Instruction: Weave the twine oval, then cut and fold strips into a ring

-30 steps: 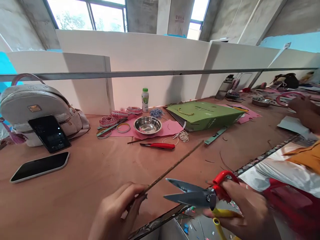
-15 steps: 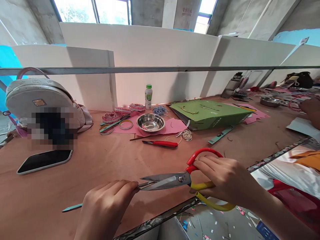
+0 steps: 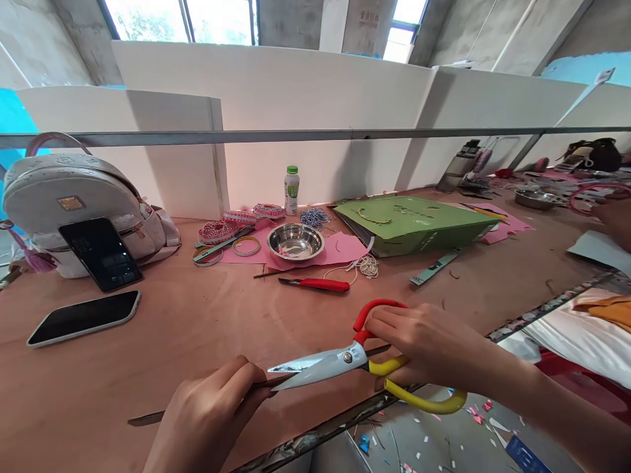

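Observation:
My left hand [image 3: 210, 407] is closed, pinching a thin dark strip [image 3: 146, 418] just left of the scissor tips. One end of the strip sticks out to the left of this hand; a dark length also shows behind the scissors' pivot. In my right hand [image 3: 424, 348] is a pair of scissors [image 3: 325, 364] with one red and one yellow handle loop. Their blades point left, slightly parted, with the strip at the tips. Whether the blades cut or only touch it I cannot tell.
Beyond my hands lie a red craft knife [image 3: 323, 284], a steel bowl [image 3: 296, 242] on pink paper, white string [image 3: 367, 266] and a green paper bag [image 3: 419, 222]. Two phones [image 3: 83, 318] and a backpack [image 3: 73, 190] are left. Another person's hand [image 3: 614, 220] shows far right.
The strip's left end showed teal and now looks dark brown. The scissors have shifted slightly left and their blades catch more light. My left hand has moved slightly down and left.

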Available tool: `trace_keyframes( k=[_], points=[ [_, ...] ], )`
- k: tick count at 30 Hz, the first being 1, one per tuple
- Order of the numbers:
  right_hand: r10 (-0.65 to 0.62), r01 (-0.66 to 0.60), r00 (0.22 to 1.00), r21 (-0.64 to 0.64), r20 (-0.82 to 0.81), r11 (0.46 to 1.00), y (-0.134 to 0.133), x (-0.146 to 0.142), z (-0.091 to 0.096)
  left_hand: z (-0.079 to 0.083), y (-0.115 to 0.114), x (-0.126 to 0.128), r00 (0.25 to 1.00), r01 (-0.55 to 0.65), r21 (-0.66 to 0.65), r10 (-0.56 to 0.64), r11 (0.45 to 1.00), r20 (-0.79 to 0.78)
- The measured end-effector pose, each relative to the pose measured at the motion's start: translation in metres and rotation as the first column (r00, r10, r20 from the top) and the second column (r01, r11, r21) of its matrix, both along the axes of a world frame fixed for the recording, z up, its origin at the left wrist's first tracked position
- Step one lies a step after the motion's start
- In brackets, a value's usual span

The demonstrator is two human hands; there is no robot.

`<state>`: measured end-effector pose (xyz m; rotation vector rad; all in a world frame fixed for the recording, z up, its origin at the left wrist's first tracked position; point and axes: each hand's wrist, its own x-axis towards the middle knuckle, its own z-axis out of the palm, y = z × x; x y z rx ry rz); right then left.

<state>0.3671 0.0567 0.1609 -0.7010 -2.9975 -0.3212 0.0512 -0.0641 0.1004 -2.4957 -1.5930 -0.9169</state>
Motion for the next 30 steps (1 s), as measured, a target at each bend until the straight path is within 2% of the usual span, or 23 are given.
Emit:
trace_keyframes(
  k=[5, 7, 9, 10, 11, 14, 15, 16, 18, 19, 20, 21, 22, 23, 24, 26, 28, 29, 30],
  points=[
    [-0.038, 0.034, 0.999, -0.193, -0.02, 0.981, 0.006, 0.0, 0.003, 0.005, 0.001, -0.003, 0.998, 0.004, 0.062, 0.0, 0.998, -0.063],
    [-0.11, 0.074, 0.988, -0.302, -0.104, 0.95, 0.01, 0.0, 0.002, 0.007, 0.003, -0.005, 0.995, 0.02, 0.077, -0.012, 0.997, -0.095],
    [-0.213, 0.112, 0.959, -0.44, -0.188, 0.891, 0.015, -0.002, 0.0, 0.006, 0.007, -0.006, 0.99, 0.031, 0.047, -0.025, 0.998, -0.141],
    [-0.266, 0.116, 0.938, -0.526, -0.22, 0.842, 0.017, -0.003, -0.001, 0.005, 0.008, -0.006, 0.986, 0.037, 0.021, -0.033, 0.999, -0.161],
    [-0.318, 0.106, 0.918, -0.628, -0.236, 0.771, 0.018, -0.005, -0.002, 0.004, 0.01, -0.005, 0.983, 0.047, -0.001, -0.046, 0.999, -0.175],
    [-0.434, 0.001, 0.874, -0.894, -0.217, 0.449, 0.016, -0.013, -0.007, 0.005, 0.012, -0.002, 0.981, 0.106, -0.006, -0.106, 0.994, -0.164],
    [-0.443, -0.038, 0.872, -0.93, -0.209, 0.365, 0.013, -0.016, -0.01, 0.007, 0.012, -0.001, 0.982, 0.122, 0.004, -0.12, 0.992, -0.148],
    [-0.441, -0.063, 0.874, -0.947, -0.205, 0.315, 0.008, -0.02, -0.013, 0.01, 0.012, 0.0, 0.982, 0.134, 0.01, -0.131, 0.991, -0.134],
    [-0.427, -0.078, 0.884, -0.961, -0.19, 0.267, -0.006, -0.026, -0.019, 0.017, 0.011, -0.001, 0.982, 0.145, 0.018, -0.142, 0.989, -0.121],
    [-0.428, -0.078, 0.888, -0.972, -0.168, 0.22, -0.015, -0.029, -0.022, 0.021, 0.01, -0.002, 0.983, 0.145, 0.032, -0.14, 0.989, -0.121],
    [-0.433, -0.077, 0.892, -0.988, -0.127, 0.13, -0.024, -0.032, -0.024, 0.024, 0.008, -0.003, 0.984, 0.135, 0.064, -0.126, 0.989, -0.129],
    [-0.452, -0.087, 0.888, -0.996, -0.086, 0.018, -0.032, -0.035, -0.026, 0.026, 0.007, -0.004, 0.986, 0.103, 0.122, -0.085, 0.987, -0.142],
    [-0.476, -0.11, 0.877, -0.992, -0.066, -0.066, -0.041, -0.036, -0.028, 0.026, 0.005, -0.003, 0.988, 0.05, 0.199, -0.019, 0.979, -0.154],
    [-0.505, -0.143, 0.86, -0.985, -0.074, -0.1, -0.049, -0.038, -0.03, 0.025, 0.003, -0.002, 0.987, -0.019, 0.284, 0.063, 0.959, -0.148],
    [-0.541, -0.185, 0.834, -0.978, -0.106, -0.094, -0.056, -0.04, -0.032, 0.022, 0.0, 0.002, 0.982, -0.102, 0.356, 0.151, 0.929, -0.113],
    [-0.613, -0.267, 0.765, -0.964, -0.2, -0.019, -0.07, -0.043, -0.038, 0.012, -0.006, 0.013, 0.965, -0.258, 0.4, 0.253, 0.88, 0.067],
    [-0.674, -0.321, 0.689, -0.946, -0.267, 0.047, -0.084, -0.049, -0.046, -0.001, -0.012, 0.03, 0.874, -0.402, 0.203, 0.308, 0.893, 0.377],
    [-0.709, -0.328, 0.646, -0.941, -0.283, 0.077, -0.091, -0.053, -0.052, -0.007, -0.014, 0.038, 0.803, -0.378, 0.064, 0.293, 0.924, 0.519],
    [-0.733, -0.328, 0.613, -0.939, -0.293, 0.101, -0.098, -0.058, -0.058, -0.013, -0.016, 0.047, 0.726, -0.287, -0.083, 0.273, 0.954, 0.632]
  ],
)
